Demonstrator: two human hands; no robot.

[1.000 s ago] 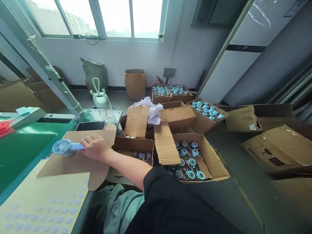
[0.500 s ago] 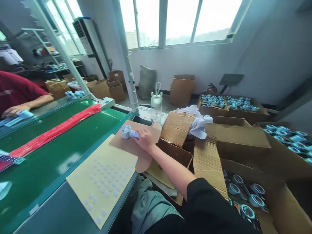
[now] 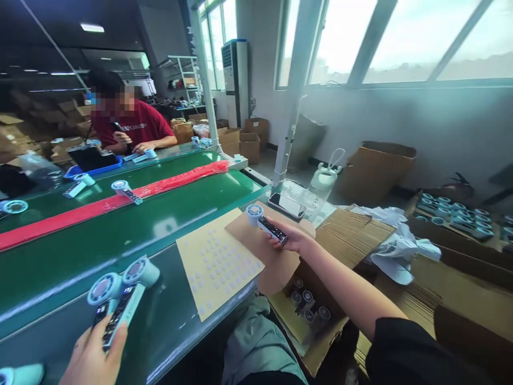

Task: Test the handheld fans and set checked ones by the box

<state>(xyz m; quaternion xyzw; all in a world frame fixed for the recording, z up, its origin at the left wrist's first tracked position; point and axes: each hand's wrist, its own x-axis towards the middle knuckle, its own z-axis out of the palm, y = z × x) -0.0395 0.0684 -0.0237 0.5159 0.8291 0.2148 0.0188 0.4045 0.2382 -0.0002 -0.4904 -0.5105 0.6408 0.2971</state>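
At the lower left, my left hand (image 3: 92, 354) is closed round the handles of two light-blue handheld fans, a nearer fan (image 3: 145, 274) and a second fan (image 3: 103, 289) beside it. Dark circuit boards show along their handles. My right hand (image 3: 295, 236) grips another handheld fan (image 3: 255, 213) by its handle, circuit board facing up. That fan is over a brown cardboard piece (image 3: 276, 270). Left of it lies a yellowish sheet (image 3: 192, 248) with many small pale round pads. Part of a light-blue object (image 3: 24, 373) shows at the bottom left corner.
A green conveyor (image 3: 192, 200) with a red strip (image 3: 80, 213) runs along the left, with several fans on it. Across it sits a co-worker (image 3: 148, 125) in red. A phone (image 3: 286, 205) and a clear bottle (image 3: 321, 184) stand near the post. An open carton (image 3: 340, 326) holds several fans.
The view has swung left. My left hand has come into sight holding two fans. The fan in my right hand now shows its circuit board. Several fans now show in the carton by my leg.
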